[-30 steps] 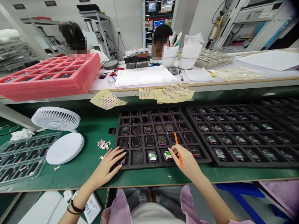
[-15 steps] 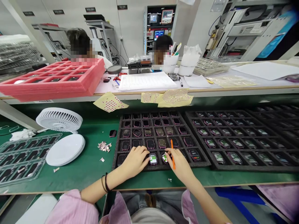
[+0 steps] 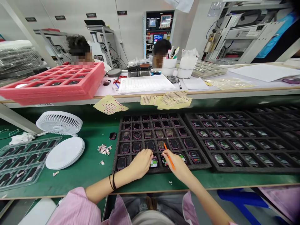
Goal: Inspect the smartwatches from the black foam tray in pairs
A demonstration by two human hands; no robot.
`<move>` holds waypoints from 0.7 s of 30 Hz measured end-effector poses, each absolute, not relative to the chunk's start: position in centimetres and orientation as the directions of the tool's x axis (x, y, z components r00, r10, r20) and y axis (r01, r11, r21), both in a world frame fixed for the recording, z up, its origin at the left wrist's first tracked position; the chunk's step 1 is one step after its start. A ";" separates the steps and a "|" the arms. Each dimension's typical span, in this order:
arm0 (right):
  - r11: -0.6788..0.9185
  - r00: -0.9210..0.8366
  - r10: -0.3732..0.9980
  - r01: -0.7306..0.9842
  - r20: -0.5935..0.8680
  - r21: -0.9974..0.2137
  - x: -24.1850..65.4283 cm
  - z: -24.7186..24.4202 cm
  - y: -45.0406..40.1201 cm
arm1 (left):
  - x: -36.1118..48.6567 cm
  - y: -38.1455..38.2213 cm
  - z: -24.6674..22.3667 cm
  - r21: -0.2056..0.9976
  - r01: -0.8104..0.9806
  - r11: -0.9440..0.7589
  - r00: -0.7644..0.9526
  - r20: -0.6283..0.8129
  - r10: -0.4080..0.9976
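A black foam tray (image 3: 203, 163) holds rows of watch-like devices in square compartments. My left hand (image 3: 141, 163) is over its front row, fingers bent and pressed together, beside a device with a lit green-and-white screen (image 3: 153, 162); what the fingertips hold, if anything, is hidden. My right hand (image 3: 178, 165) has an orange stick (image 3: 169, 156) in its grip, the stick slanting up to the left. Its fingertips are at another lit device (image 3: 164, 160), partly covered by the hand. Further right in the front row, more screens are lit.
A second black foam tray (image 3: 212, 168) of devices adjoins on the right. At left are a white fan (image 3: 65, 153), a clear plastic tray (image 3: 39, 170), a loose device (image 3: 112, 136) and paper scraps (image 3: 104, 149). A shelf with a pink foam tray (image 3: 86, 90) runs behind; two people sit beyond.
My left hand's fingers have drawn together and shifted slightly right. My right hand has moved a little left with the orange stick, which now leans more. The view has tilted slightly.
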State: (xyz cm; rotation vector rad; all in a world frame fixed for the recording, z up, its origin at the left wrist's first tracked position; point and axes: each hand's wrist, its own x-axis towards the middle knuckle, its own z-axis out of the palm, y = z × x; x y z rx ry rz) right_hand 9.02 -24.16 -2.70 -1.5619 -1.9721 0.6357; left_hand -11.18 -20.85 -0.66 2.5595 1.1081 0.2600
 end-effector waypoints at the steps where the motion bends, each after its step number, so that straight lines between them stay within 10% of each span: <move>1: 0.219 -0.200 0.974 0.692 0.108 -0.688 9.1 -2.5 -24.2 | -11.3 -20.9 -0.6 0.451 0.655 -0.606 0.673 0.016 0.740; 7: 0.171 -0.148 0.983 0.499 0.110 -0.850 9.9 -2.3 -23.9 | -11.6 -20.2 -0.9 0.757 0.543 -0.364 0.610 -0.057 0.791; 12: -0.160 -0.122 0.979 0.043 -0.164 -0.986 10.4 -0.9 -22.5 | -11.7 -18.1 -0.9 0.924 0.379 -0.059 0.545 -0.171 0.821; 21: -0.064 -0.263 0.964 -0.131 -0.027 -0.989 10.1 2.2 -18.5 | -11.5 -15.6 3.0 0.933 0.038 0.357 0.501 -0.326 0.802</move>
